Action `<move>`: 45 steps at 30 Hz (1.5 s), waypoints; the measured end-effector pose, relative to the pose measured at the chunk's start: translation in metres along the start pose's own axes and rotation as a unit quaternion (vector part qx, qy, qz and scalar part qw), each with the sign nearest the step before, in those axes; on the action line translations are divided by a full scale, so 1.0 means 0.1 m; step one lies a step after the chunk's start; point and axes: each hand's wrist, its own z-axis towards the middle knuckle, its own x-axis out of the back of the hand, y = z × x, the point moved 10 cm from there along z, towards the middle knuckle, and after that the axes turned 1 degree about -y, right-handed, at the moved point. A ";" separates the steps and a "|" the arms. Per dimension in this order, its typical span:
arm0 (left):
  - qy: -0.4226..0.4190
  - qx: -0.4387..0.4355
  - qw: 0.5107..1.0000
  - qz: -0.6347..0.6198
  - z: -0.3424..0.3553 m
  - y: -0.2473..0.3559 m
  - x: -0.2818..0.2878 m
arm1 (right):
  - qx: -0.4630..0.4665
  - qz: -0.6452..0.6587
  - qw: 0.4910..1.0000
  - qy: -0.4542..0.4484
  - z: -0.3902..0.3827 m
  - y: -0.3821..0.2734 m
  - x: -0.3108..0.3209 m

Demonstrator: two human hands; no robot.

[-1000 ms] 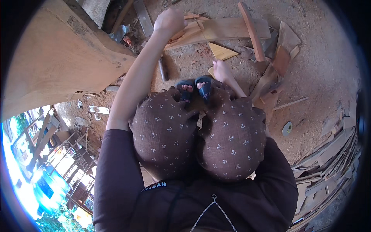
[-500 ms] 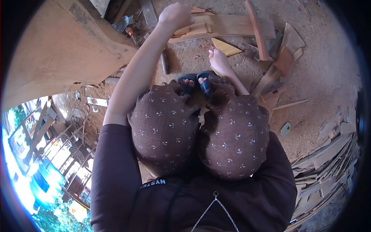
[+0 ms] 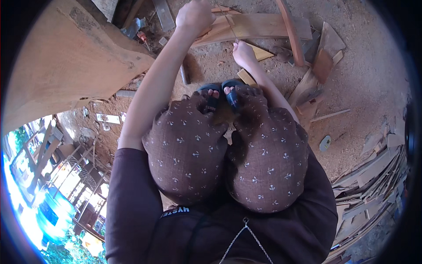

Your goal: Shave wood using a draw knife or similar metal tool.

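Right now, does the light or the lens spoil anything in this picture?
Head view: strong glare washes out the background around the blue object at lower left; the wood scraps at right curve along the fisheye rim; black fills the corners; the left hand and right hand lie outside the glare.

White capital letters (image 3: 176,211), partly hidden, stand on the dark shirt (image 3: 132,198); small pale lettering (image 3: 211,108) marks the sandal straps (image 3: 231,95).

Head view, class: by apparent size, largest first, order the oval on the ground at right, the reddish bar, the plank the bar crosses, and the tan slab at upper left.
1. Slab
2. Plank
3. Bar
4. Oval
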 end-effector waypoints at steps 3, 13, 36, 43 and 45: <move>-0.069 -0.060 0.983 0.158 -0.03 0.13 -0.09 | 0.020 0.025 0.999 0.018 -0.27 0.01 -0.06; -0.051 -0.025 0.988 0.142 0.03 0.06 -0.09 | 0.051 -0.007 0.998 -0.025 -0.32 0.09 0.06; 0.003 0.021 1.000 0.021 -0.13 -0.02 0.06 | 0.050 0.011 0.998 -0.024 -0.28 0.00 -0.08; -0.001 -0.016 0.997 0.077 -0.05 0.02 0.05 | 0.003 0.012 0.999 -0.035 -0.41 0.29 0.04; 0.010 -0.013 0.999 0.044 -0.05 0.06 0.09 | 0.013 -0.002 0.999 -0.045 -0.10 0.07 0.05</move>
